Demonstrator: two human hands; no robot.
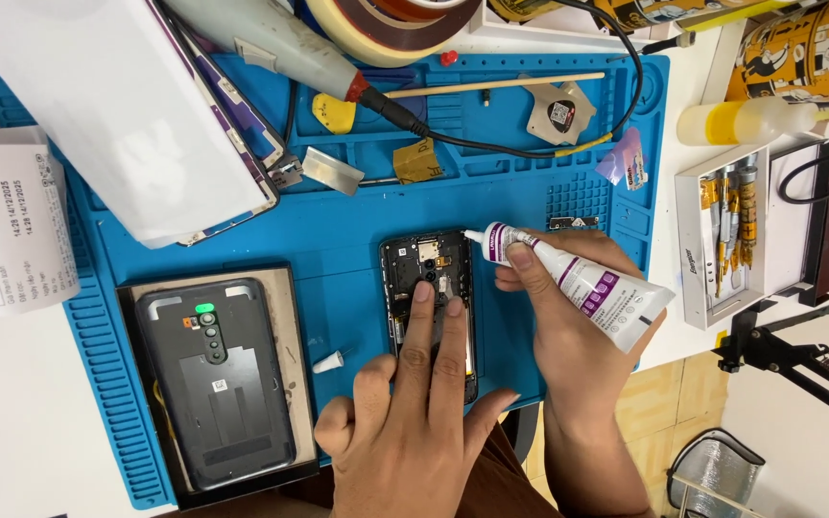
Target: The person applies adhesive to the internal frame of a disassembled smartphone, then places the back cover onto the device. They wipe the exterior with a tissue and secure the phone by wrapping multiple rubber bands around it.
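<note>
Blue repair mat (338,240): our left hand (414,422) pins the opened phone (429,288) flat-fingered; right hand (568,326) grips the glue tube (578,283), nozzle at its far-right edge. Gluing needs gentle squeezing.

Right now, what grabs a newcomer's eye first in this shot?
The bright blue work mat filling the bench, with an opened phone at its middle. The left hand presses two fingers on the phone while the right hand holds a white glue tube, nozzle at the phone's top right corner. Left of them, the grey back cover lies in a shallow tray.
</note>
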